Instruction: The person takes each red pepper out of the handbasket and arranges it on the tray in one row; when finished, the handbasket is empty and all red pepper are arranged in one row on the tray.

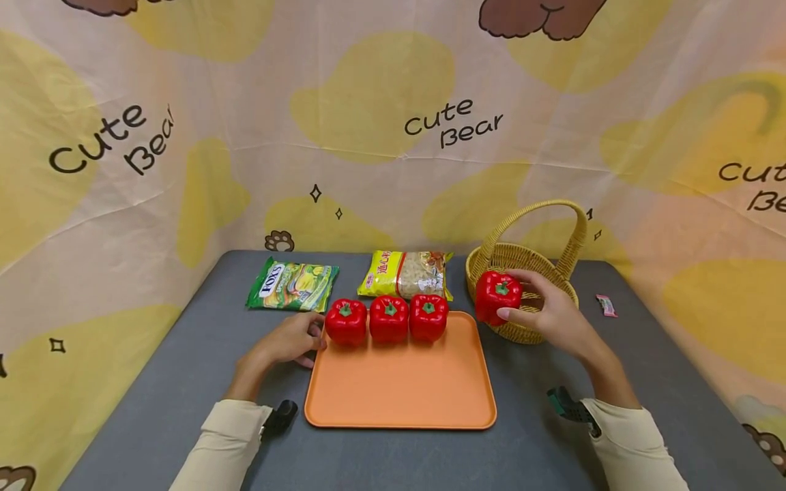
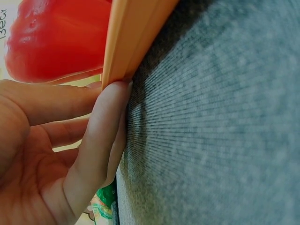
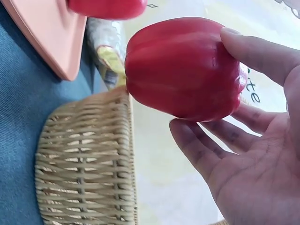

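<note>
My right hand (image 1: 555,317) holds a red bell pepper (image 1: 499,297) between thumb and fingers, overlapping the front left of the wicker basket (image 1: 534,333). In the right wrist view the bell pepper (image 3: 180,68) is above the level of the basket rim. At the left edge of the orange tray (image 1: 399,389), my left hand (image 1: 291,341) pinches the rim; the left wrist view shows its fingertips on the tray edge (image 2: 129,42). Three more red bell peppers, a left one (image 1: 346,322), a middle one (image 1: 389,320) and a right one (image 1: 428,318), stand in a row along the tray's far side.
Behind the tray lie a green candy bag (image 1: 293,285) and a yellow pasta bag (image 1: 405,275). A small pink wrapped sweet (image 1: 606,305) is right of the basket, whose tall handle (image 1: 534,208) arches up. A printed cloth (image 1: 368,136) hangs behind the grey table (image 1: 522,450).
</note>
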Available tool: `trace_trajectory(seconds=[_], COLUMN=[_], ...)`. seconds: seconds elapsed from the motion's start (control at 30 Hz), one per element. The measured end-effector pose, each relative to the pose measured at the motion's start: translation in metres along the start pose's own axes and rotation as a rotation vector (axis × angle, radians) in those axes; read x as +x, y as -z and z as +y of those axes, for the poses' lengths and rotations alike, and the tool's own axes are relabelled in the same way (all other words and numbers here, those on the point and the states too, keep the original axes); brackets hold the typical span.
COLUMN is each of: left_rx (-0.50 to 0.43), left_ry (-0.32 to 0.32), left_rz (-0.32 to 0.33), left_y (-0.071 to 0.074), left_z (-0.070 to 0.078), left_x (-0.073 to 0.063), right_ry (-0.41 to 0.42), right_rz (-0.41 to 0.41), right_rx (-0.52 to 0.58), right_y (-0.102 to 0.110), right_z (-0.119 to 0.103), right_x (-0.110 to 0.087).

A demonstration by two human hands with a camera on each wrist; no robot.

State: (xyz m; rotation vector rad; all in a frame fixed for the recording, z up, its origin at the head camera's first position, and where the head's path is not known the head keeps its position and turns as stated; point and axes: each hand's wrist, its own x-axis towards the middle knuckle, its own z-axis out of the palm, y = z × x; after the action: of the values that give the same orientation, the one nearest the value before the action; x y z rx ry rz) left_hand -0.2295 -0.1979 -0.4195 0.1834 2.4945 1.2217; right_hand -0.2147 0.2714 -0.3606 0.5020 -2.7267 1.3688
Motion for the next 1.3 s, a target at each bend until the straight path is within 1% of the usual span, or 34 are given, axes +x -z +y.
trace_trajectory(seconds=[0.2,0.33,0.5,0.77,0.87,1.03,1.13,1.3], left_rx=[0.004,0.012,0.014,0.015,0.021,0.027,0.031,0.024], left_ry=[-0.002,0.000,0.012,0.014,0.015,0.017,0.017,0.020], left_rz=[-0.004,-0.006,-0.005,-0.003,-0.004,-0.001,0.000,0.001], left_y=[0.001,0.001,0.001,0.001,0.001,0.001,0.001,0.000], left_z=[0.002,0.002,0.002,0.001,0.002,0.003,0.002,0.002], left_x=[-0.001,-0.001,0.000,0.001,0.000,0.000,0.000,0.000], right_ry=[0.028,0.035,0.041,0.040,0.041,0.059,0.075,0.093], right_rz=[-0.002,-0.022,-0.052,-0.072,-0.064,-0.047,-0.037,-0.037], right_rx=[0.000,-0.008,-0.020,-0.045,-0.084,-0.192,-0.237,-0.262], right_y=[-0.014,-0.022,-0.029,-0.039,-0.041,-0.045,-0.047,-0.049], right_z=[0.002,0.002,0.000,-0.001,0.000,0.000,-0.001,0.000], right_x=[0.003,0.004,0.004,0.006,0.007,0.008,0.009,0.009])
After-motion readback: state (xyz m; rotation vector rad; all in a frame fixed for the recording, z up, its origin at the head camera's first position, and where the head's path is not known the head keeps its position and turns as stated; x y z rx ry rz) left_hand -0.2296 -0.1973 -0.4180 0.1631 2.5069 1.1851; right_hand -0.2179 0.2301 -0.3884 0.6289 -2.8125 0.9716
